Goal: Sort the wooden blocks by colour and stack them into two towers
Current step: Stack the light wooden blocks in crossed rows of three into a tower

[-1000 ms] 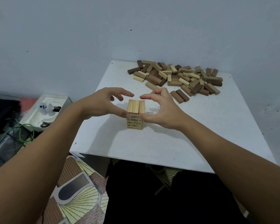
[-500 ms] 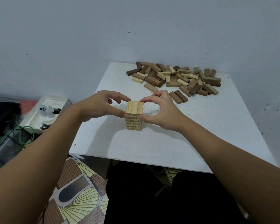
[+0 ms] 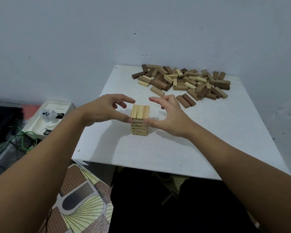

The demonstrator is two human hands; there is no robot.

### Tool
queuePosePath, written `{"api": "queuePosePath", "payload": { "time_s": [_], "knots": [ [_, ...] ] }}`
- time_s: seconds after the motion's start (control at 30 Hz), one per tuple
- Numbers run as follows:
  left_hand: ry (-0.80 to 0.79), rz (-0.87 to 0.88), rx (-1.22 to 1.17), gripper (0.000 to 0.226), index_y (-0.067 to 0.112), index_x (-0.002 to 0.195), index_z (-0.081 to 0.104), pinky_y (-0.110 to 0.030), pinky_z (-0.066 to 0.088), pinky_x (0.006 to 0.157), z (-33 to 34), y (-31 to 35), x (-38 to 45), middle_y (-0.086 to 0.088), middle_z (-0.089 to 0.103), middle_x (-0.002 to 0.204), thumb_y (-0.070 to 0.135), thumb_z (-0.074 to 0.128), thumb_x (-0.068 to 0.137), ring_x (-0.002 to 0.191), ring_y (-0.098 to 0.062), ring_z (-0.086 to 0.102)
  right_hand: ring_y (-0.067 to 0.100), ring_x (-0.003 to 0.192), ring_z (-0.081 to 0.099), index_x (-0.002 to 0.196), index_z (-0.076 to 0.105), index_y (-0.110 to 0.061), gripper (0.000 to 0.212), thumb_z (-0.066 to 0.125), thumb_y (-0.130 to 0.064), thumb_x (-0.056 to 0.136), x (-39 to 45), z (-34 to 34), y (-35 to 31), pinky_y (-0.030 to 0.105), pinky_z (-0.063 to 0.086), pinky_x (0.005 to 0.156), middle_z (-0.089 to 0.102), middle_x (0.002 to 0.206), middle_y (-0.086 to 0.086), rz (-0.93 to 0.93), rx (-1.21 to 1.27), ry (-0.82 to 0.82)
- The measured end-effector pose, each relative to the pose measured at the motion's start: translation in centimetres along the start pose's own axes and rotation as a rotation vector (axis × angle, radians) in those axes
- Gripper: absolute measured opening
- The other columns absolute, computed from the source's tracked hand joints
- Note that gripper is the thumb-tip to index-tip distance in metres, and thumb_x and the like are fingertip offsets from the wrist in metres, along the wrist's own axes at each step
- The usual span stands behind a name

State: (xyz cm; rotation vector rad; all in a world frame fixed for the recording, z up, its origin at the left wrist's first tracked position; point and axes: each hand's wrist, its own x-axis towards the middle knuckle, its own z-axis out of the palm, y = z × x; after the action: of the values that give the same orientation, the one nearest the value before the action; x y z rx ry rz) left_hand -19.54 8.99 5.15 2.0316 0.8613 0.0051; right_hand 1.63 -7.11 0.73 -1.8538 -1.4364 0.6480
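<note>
A short tower of light wooden blocks (image 3: 140, 113) stands on the white table (image 3: 158, 153), several layers high with numbers on the block ends. My left hand (image 3: 101, 110) is at its left and my right hand (image 3: 170, 116) at its right. Each thumb tip touches a near corner just below the top layer. The fingers of both hands arch loosely above and beside the tower without touching it. A mixed pile of light and dark blocks (image 3: 183, 81) lies at the back of the table. Two dark blocks (image 3: 186, 100) lie side by side in front of the pile.
The table stands in a corner, with walls behind and to the right. Left of the table, lower down, is a white foam tray (image 3: 40, 118) with small objects, and green cables (image 3: 18, 140) trail beside it. A patterned floor shows below the near edge.
The fingers of both hands have lifted and spread away from the tower's top. The thumbs stay at its near corners. The tower has not moved.
</note>
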Motion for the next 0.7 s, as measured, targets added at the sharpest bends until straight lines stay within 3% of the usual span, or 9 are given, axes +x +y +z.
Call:
{"api": "queuePosePath", "payload": {
  "time_s": [0.13,0.3,0.4,0.53,0.63,0.7],
  "knots": [
    [0.014,-0.013,-0.064,0.098,0.043,0.151,0.044,-0.029,0.042,0.094,-0.5,0.6,-0.6,0.006,0.057,0.128,0.040,0.096,0.068,0.121,-0.017,0.049,0.012,0.125,0.042,0.152,0.043,-0.038,0.070,0.051,-0.068,0.090,-0.5,-0.6,1.4,0.025,0.034,0.102,0.040,0.127,-0.009,0.034,0.128,0.067],
    [0.079,0.040,-0.157,0.111,0.042,0.151,0.044,-0.030,0.046,0.097,-0.9,3.3,-0.5,0.001,0.060,0.125,0.053,0.091,0.052,0.104,-0.014,0.056,0.015,0.124,0.045,0.148,0.049,-0.035,0.052,0.047,-0.060,0.102,-1.3,-2.3,3.7,0.014,0.033,0.092,0.043,0.127,-0.006,0.091,0.141,0.145],
    [0.157,0.096,-0.153,0.090,0.041,0.149,0.046,-0.031,0.047,0.098,0.0,5.7,0.1,0.002,0.061,0.125,0.046,0.091,0.071,0.108,-0.015,0.061,0.016,0.121,0.047,0.146,0.052,-0.034,0.046,0.048,-0.053,0.104,-1.9,-3.4,5.2,0.023,0.037,0.099,0.044,0.128,-0.002,0.109,0.086,0.195],
    [0.304,0.181,-0.066,0.046,0.038,0.137,0.055,-0.023,0.046,0.075,2.5,9.3,2.2,0.004,0.061,0.116,0.034,0.074,0.095,0.088,-0.008,0.056,0.021,0.123,0.045,0.143,0.054,-0.033,0.044,0.053,-0.050,0.102,-2.6,-5.2,7.7,0.040,0.040,0.108,0.046,0.125,-0.003,0.137,-0.060,0.247],
    [0.393,0.220,0.049,0.037,0.029,0.133,0.060,-0.022,0.045,0.067,5.5,11.9,5.1,0.000,0.057,0.113,0.028,0.068,0.098,0.088,-0.010,0.056,0.025,0.130,0.040,0.145,0.053,-0.032,0.047,0.053,-0.050,0.102,-3.2,-6.8,9.5,0.037,0.036,0.107,0.046,0.132,0.000,0.187,-0.195,0.234],
    [0.405,0.216,0.103,0.040,0.028,0.132,0.061,-0.027,0.052,0.072,7.6,12.9,7.5,-0.003,0.058,0.119,0.031,0.066,0.093,0.099,-0.018,0.062,0.027,0.134,0.037,0.147,0.051,-0.032,0.048,0.052,-0.049,0.102,-3.4,-8.0,10.5,0.037,0.033,0.106,0.046,0.138,0.002,0.206,-0.283,0.222]
  ]
}}
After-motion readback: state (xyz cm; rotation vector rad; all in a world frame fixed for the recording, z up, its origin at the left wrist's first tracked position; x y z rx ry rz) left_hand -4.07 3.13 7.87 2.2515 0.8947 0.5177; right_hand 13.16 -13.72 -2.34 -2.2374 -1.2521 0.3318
